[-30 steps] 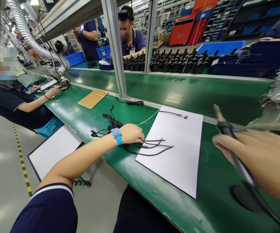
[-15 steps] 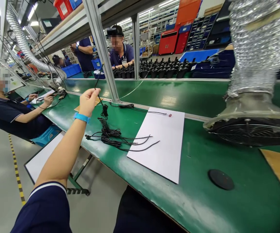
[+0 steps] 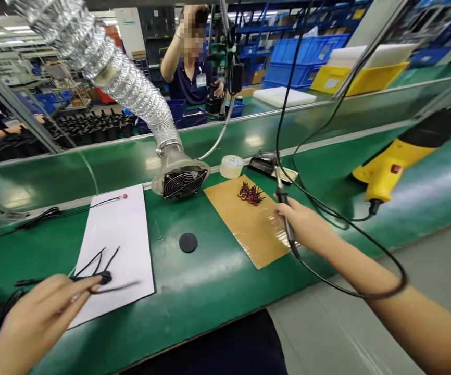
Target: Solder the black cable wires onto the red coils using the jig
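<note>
In the left hand [image 3: 40, 315] a black cable [image 3: 105, 277] is pinched over a white sheet [image 3: 126, 234]; in the right hand [image 3: 304, 224] a soldering iron [image 3: 283, 196] is gripped, its cord [image 3: 366, 296] looped across the forearm [image 3: 360, 265]. Between them, a black disc [image 3: 188, 242] is backed by a ducted fan [image 3: 184, 182].

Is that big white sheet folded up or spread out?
Spread out: the white sheet lies flat on the green table, its broad face showing past the left hand.

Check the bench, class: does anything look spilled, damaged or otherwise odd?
Nothing stands out as spilled or damaged. Slightly odd: the cord of the black-handled tool in the right hand loops across the forearm and might snag.
</note>
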Demonstrator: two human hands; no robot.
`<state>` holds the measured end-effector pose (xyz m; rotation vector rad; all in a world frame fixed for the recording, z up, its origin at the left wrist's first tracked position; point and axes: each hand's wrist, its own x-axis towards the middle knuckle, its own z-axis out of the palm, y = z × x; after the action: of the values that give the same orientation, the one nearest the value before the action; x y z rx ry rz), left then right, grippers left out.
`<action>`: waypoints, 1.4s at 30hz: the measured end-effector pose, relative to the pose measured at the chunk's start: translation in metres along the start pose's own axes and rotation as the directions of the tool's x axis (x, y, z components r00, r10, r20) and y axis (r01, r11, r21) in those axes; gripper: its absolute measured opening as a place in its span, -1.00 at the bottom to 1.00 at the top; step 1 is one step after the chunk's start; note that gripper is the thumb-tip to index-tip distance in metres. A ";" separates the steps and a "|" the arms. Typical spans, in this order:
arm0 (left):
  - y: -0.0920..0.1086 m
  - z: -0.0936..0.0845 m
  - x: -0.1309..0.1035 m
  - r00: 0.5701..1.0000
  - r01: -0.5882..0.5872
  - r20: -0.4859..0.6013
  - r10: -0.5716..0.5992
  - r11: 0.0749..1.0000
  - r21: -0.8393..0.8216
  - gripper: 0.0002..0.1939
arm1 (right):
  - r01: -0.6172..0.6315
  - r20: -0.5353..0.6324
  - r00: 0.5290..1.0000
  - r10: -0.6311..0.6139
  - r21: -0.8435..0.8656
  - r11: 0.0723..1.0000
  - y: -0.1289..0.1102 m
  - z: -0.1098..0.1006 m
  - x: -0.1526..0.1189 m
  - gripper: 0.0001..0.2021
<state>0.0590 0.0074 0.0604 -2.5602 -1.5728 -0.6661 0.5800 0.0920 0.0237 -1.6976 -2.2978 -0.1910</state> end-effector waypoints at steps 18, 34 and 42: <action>0.032 0.031 0.012 0.982 0.049 0.180 -0.048 0.999 0.003 -0.53 | -0.267 -0.150 0.950 0.275 0.071 0.961 -0.014 0.059 0.039 -0.82; 0.113 0.100 0.109 0.822 0.211 0.531 -0.204 0.976 0.049 -0.67 | 0.166 -0.125 0.986 -0.112 0.620 0.767 -0.181 0.048 0.033 -0.84; 0.106 0.105 0.102 0.849 0.186 0.503 -0.163 0.982 0.004 -0.66 | 0.160 -0.107 0.987 -0.118 0.674 0.721 -0.165 0.058 0.023 -0.78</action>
<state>0.2241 0.0708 0.0235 -2.7991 -1.9702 -0.0234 0.4079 0.0790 -0.0147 -1.1138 -2.0646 0.5222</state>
